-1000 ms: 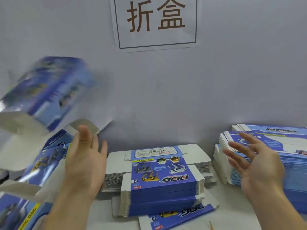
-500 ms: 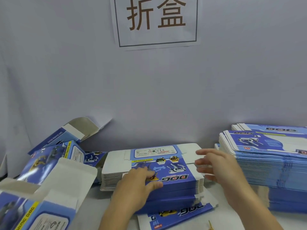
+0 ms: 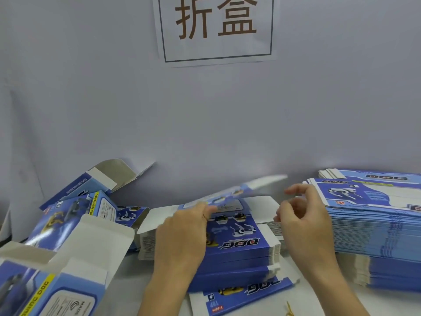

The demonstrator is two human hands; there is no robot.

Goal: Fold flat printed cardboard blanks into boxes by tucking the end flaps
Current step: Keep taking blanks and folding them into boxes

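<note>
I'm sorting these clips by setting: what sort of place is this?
Probably a packaging workstation set up for box folding. Stacks of flat printed blanks cover the table, opened boxes pile up at the left, and a wall sign reads "fold boxes" in Chinese.

A pale grey surface (image 3: 341, 302) runs up to the wall behind. At its middle lies a stack of flat blue blanks (image 3: 237, 254), set on a single loose blank (image 3: 241, 295) that sticks out toward the near edge. A taller stack of blanks (image 3: 376, 236) sits to the right, just beside the middle one. On the left lie several folded boxes with open flaps (image 3: 68, 224), heaped together. A small yellow rubber band (image 3: 290, 311) rests near the front edge.
</note>
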